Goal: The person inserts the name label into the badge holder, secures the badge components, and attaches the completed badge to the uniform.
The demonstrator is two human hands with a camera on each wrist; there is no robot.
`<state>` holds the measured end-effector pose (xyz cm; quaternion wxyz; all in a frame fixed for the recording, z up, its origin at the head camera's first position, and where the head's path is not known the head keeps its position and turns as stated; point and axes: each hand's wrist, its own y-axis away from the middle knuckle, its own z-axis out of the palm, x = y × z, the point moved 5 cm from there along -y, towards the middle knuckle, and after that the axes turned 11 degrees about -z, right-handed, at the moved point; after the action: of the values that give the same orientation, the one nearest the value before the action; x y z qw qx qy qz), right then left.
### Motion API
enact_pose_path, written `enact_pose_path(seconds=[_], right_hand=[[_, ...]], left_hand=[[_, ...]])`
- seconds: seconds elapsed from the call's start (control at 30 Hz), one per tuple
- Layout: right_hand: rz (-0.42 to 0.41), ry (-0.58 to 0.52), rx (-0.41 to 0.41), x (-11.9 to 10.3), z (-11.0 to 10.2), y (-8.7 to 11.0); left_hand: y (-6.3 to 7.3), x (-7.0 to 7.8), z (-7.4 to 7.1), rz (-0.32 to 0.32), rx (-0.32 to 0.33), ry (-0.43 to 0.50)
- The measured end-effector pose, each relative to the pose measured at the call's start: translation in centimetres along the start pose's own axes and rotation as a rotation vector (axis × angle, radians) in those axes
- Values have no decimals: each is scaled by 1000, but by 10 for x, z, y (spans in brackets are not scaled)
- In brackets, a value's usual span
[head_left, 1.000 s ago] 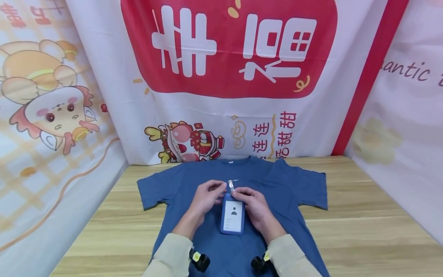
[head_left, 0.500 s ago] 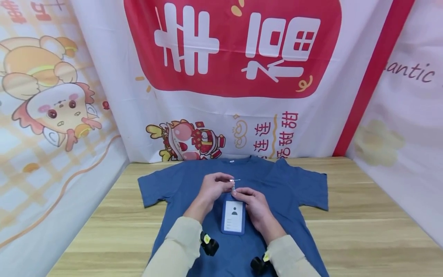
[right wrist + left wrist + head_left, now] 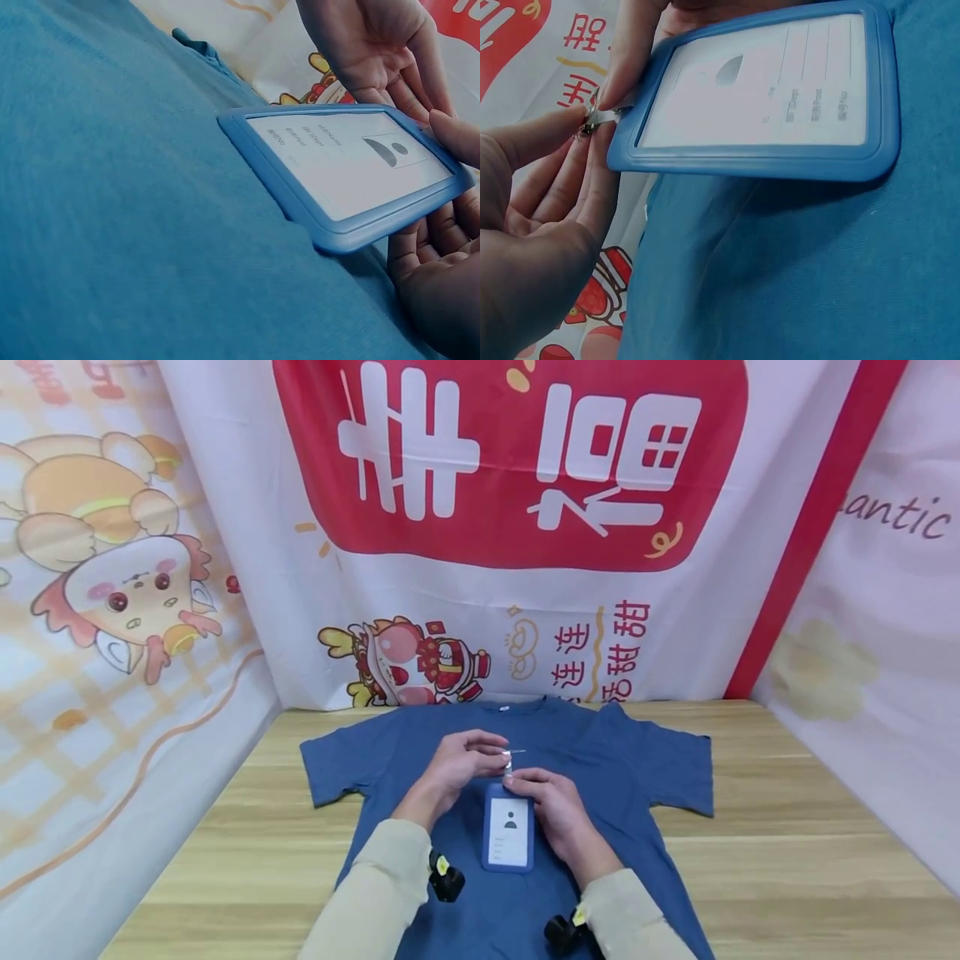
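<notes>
A blue ID badge holder (image 3: pixel 508 831) with a white card in its window is held above a blue T-shirt (image 3: pixel 600 768) laid out flat. My right hand (image 3: pixel 553 806) grips its top end, thumb on the front and fingers behind. At that end is a small metal clip (image 3: pixel 591 120) on a short pale strap. In the left wrist view, my left hand (image 3: pixel 547 187) pinches this clip between thumb and fingers. The holder's lower end sits close over the cloth; the right wrist view (image 3: pixel 337 172) does not settle whether it touches. The clip is mostly hidden there.
A wooden table (image 3: pixel 787 827) lies under the shirt and shows on both sides. Printed cloth hangings stand behind it (image 3: pixel 510 552) and along the left and right. Each wrist carries a small black camera, such as the left one (image 3: pixel 447 881).
My left hand has moved right and slightly up from beside the clip and has taken hold of it. The right hand keeps its grip on the badge holder, nearly unmoved.
</notes>
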<state>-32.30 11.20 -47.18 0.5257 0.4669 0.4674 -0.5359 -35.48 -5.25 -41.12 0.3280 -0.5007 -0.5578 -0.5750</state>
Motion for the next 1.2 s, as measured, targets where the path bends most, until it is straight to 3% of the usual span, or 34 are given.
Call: enact_pose_path(seconds=[0.33, 0.87, 1.2], right_hand=[[6, 9, -10, -1, 3, 0], [-5, 22, -37, -3, 6, -1], [8, 19, -28, -2, 1, 0]], left_hand=[[5, -2, -2, -18, 36, 3], [7, -1, -6, -10, 21, -8], [4, -2, 0, -18, 24, 14]])
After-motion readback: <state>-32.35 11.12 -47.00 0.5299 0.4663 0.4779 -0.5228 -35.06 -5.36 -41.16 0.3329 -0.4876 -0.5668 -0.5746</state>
